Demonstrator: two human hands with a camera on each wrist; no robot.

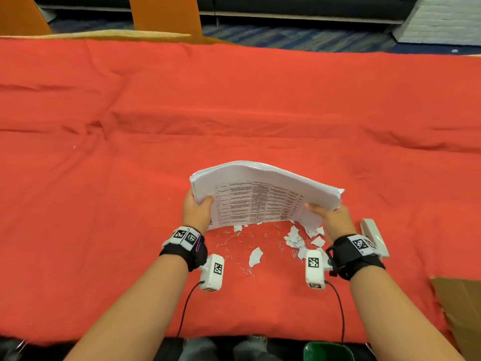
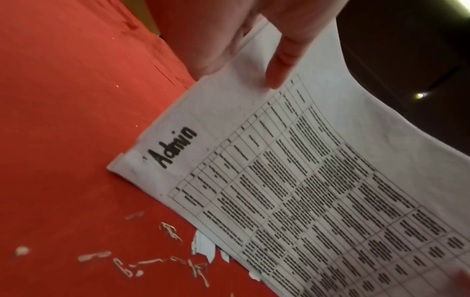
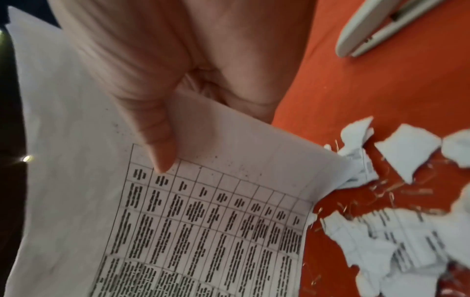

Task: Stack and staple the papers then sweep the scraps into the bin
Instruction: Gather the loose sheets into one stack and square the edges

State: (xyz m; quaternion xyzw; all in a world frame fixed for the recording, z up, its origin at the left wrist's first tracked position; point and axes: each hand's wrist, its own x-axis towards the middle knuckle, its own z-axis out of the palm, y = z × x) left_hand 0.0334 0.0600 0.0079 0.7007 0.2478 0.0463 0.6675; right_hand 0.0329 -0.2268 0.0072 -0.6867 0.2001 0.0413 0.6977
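Observation:
A stack of printed papers (image 1: 260, 194) stands on its lower edge on the red cloth, bowed toward me, with a table of text on the front sheet (image 2: 305, 191). My left hand (image 1: 197, 207) grips its left edge, thumb on the front (image 2: 287, 56). My right hand (image 1: 330, 217) grips the right edge, thumb pressed on the sheet (image 3: 157, 140). Torn paper scraps (image 1: 299, 241) and loose staples (image 1: 234, 238) lie on the cloth just in front of the stack (image 3: 406, 152). A white stapler (image 1: 374, 235) lies right of my right wrist (image 3: 376, 30).
A red cloth (image 1: 130, 126) covers the whole table. A green bin (image 1: 328, 351) sits below the near table edge at the right. A brown cardboard flap (image 1: 460, 303) lies at the near right. Orange chair backs (image 1: 164, 14) stand beyond the far edge.

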